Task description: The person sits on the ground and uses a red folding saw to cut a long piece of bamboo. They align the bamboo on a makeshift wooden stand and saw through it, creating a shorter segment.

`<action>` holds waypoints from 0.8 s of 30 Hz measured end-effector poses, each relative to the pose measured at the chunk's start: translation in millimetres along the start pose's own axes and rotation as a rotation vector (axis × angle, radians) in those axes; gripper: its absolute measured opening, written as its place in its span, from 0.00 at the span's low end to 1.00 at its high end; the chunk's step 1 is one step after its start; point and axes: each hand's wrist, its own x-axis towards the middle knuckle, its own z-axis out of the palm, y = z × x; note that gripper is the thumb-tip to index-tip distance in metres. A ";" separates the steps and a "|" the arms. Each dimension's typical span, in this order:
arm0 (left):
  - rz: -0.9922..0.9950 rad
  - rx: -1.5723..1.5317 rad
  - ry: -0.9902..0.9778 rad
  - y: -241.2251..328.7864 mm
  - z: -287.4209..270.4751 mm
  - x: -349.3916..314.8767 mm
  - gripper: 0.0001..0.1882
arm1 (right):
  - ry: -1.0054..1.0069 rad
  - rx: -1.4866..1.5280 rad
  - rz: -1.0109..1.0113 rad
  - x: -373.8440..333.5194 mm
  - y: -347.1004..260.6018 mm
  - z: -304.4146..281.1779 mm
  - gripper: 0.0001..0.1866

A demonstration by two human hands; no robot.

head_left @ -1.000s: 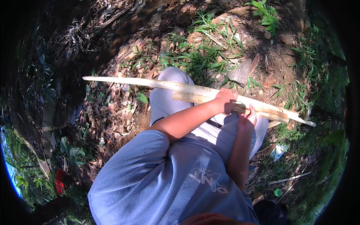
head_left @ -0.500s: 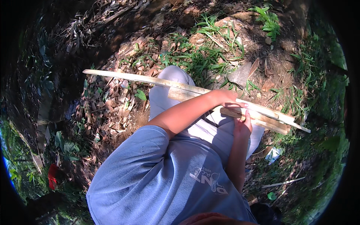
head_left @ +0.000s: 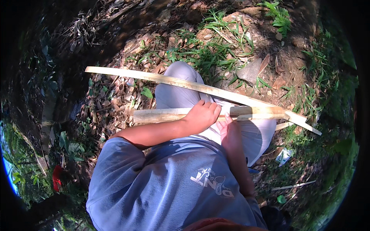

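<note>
Across my lap lies a broad pale split strip, which looks like bamboo. My left hand is closed over it near its middle. Just to the right, my right hand grips the same strip from its near side, thumb on top and fingers partly hidden. A stretch of the strip beside the right thumb is darkened by shadow. Beyond it, a longer, narrower pale strip rests over my knees, slanting from far left to near right. The right ends of the two strips overlap.
Dry leaves and grass cover the ground ahead. A flat grey stone lies beyond my knees. To the right are a crumpled white wrapper and a thin stick. A red object is at lower left.
My left hand has moved left and nearer my body. The broad strip has shifted left and turned more level, apart from the long strip along most of its length.
</note>
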 end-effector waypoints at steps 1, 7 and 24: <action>-0.044 -0.091 0.018 -7.1 -4.0 -13.9 0.31 | -0.123 -0.130 -0.026 -1.7 4.2 -0.3 0.22; -0.285 -0.301 0.133 -48.8 -70.2 -130.9 0.31 | -0.484 -1.587 -0.436 -2.4 -59.2 18.5 0.30; -0.738 0.459 0.321 -173.0 -91.2 -300.0 0.21 | -0.685 -1.677 -0.688 153.9 -104.9 16.1 0.25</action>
